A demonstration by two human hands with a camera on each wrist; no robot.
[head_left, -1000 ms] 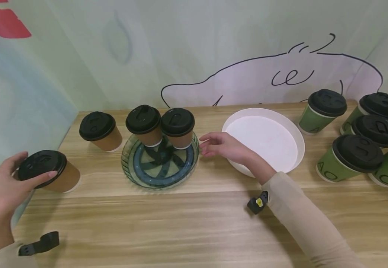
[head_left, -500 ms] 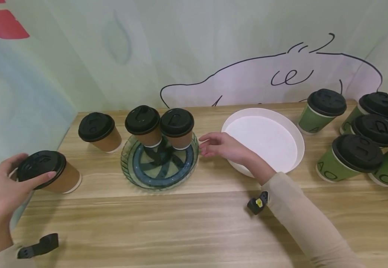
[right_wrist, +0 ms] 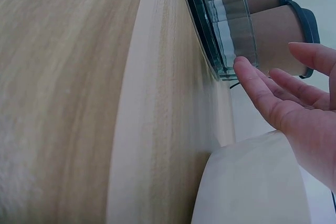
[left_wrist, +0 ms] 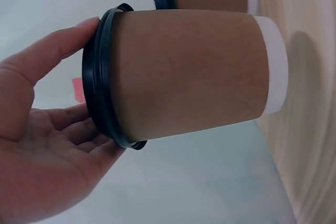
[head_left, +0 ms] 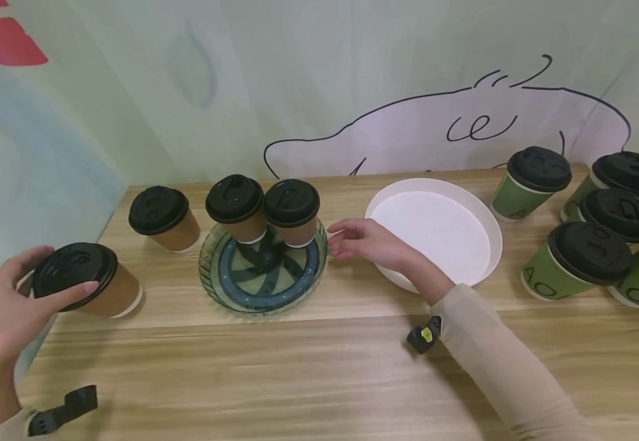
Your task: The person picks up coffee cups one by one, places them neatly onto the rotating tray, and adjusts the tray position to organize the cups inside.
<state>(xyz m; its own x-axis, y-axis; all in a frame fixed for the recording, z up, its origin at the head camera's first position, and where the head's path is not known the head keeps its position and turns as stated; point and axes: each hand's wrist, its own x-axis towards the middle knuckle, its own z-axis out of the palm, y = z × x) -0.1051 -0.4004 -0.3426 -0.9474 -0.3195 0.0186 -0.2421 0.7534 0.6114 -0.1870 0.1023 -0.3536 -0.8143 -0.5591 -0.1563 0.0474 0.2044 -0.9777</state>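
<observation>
My left hand [head_left: 10, 306] grips a brown paper coffee cup [head_left: 116, 295] by its black lid, thumb on one side and fingers on the other. In the left wrist view the cup's white base [left_wrist: 276, 66] stands close over the wooden table, a shadow beside it. My right hand [head_left: 371, 245] has loosely bent fingers, with fingertips right at the rim of a greenish glass dish [head_left: 209, 278]. Two more lidded brown cups, one on the left [head_left: 247, 228] and one on the right [head_left: 297, 233], stand inside that dish toward its back.
Another brown cup [head_left: 178, 233] stands on the table, left of the dish. A round white tray [head_left: 492, 245] lies partly behind my right forearm. Several green lidded cups [head_left: 553, 269] cluster at the right. A printed curtain-like backdrop [head_left: 319, 79] rises behind the table's back edge.
The cup in my left hand has shifted slightly to the right and up, its base moving away from the table's left edge. My right hand stays at the dish's rim.
</observation>
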